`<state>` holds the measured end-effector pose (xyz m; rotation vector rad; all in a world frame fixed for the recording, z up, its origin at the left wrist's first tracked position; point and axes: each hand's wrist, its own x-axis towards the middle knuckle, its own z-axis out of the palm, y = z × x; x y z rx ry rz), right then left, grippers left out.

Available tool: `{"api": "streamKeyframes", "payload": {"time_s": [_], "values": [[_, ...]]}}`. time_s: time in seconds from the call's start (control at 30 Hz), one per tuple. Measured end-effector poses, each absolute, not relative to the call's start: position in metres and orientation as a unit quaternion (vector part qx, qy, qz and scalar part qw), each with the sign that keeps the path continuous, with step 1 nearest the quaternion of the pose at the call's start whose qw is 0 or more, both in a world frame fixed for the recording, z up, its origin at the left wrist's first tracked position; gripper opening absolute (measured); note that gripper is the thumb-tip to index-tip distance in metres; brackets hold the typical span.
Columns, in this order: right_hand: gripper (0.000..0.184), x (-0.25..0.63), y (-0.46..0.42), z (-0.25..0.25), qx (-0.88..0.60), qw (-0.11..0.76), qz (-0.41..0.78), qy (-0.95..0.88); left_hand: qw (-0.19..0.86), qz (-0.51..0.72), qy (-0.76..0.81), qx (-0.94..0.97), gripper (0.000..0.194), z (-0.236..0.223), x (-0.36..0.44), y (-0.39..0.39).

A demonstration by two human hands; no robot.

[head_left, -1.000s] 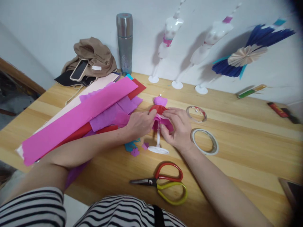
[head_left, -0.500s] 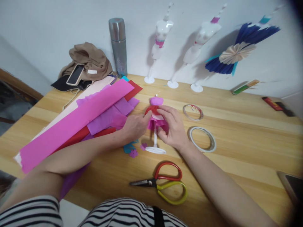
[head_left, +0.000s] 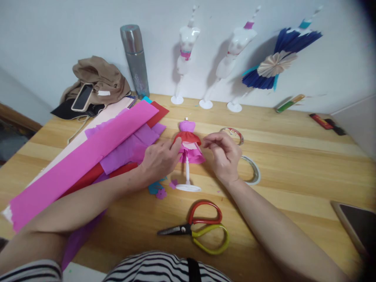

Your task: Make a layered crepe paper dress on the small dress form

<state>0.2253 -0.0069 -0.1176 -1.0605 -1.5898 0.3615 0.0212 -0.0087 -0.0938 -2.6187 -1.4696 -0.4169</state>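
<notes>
A wooden counter (head_left: 284, 172) against a white wall (head_left: 73, 31) carries the small dress stand (head_left: 188, 154), upright between the hands. The left hand (head_left: 161, 158) has bent fingers at its red skirt (head_left: 188, 137), the right hand (head_left: 225, 154) curls loosely just beside; whether either grip holds anything, I cannot tell. The right hand partly hides a white tape roll (head_left: 256, 170); a dark screen (head_left: 357, 225) blurs towards the right edge.

A phone (head_left: 82, 98) lies against bunched brown cloth (head_left: 110, 78), beside which stands a grey flask (head_left: 136, 67).
</notes>
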Motion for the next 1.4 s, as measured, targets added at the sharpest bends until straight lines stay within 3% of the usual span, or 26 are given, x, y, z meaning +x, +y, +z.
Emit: {"api": "streamKeyframes", "payload": {"time_s": [0.1, 0.23, 0.37, 0.53, 0.7, 0.87, 0.93, 1.0, 1.13, 1.2, 1.33, 1.4], "values": [[0.013, 0.228, -0.006, -0.102, -0.479, 0.52, 0.216, -0.673, -0.057, -0.156, -0.513, -0.842, 0.024, -0.083, 0.017, -0.018], [0.014, 0.233, 0.001, -0.088, -0.52, 0.386, 0.324, -0.69, -0.33, -0.18, -0.49, -0.787, 0.021, -0.081, 0.018, -0.027], [0.019, 0.233, 0.001, -0.086, -0.539, 0.31, 0.337, -0.707, -0.527, -0.157, -0.496, -0.672, 0.017, -0.084, 0.032, -0.028], [0.029, 0.222, -0.018, -0.088, -0.515, 0.204, 0.395, -0.733, -0.628, -0.123, -0.546, -0.541, 0.01, -0.085, 0.051, -0.028], [0.03, 0.218, -0.024, -0.094, -0.513, 0.165, 0.466, -0.701, -0.697, -0.209, -0.502, -0.468, 0.005, -0.104, 0.059, -0.028], [0.027, 0.217, -0.02, -0.093, -0.513, 0.244, 0.488, -0.663, -0.695, -0.334, -0.414, -0.484, 0.021, -0.104, 0.057, -0.016], [0.024, 0.213, -0.02, -0.094, -0.504, 0.3, 0.48, -0.652, -0.677, -0.365, -0.371, -0.52, 0.017, -0.1, 0.055, -0.009], [0.024, 0.208, -0.021, -0.098, -0.501, 0.351, 0.472, -0.635, -0.636, -0.352, -0.374, -0.576, 0.009, -0.097, 0.052, -0.004], [0.023, 0.203, -0.018, -0.112, -0.502, 0.43, 0.456, -0.596, -0.559, -0.324, -0.421, -0.637, 0.012, -0.097, 0.049, 0.001], [0.025, 0.202, -0.014, -0.118, -0.489, 0.453, 0.457, -0.589, -0.569, -0.322, -0.433, -0.62, 0.007, -0.095, 0.049, 0.0], [0.029, 0.207, -0.002, -0.126, -0.479, 0.491, 0.442, -0.578, -0.626, -0.378, -0.448, -0.514, 0.033, -0.087, 0.049, -0.009], [0.031, 0.21, 0.001, -0.129, -0.48, 0.497, 0.429, -0.582, -0.635, -0.418, -0.453, -0.466, 0.031, -0.083, 0.05, -0.016]]}}
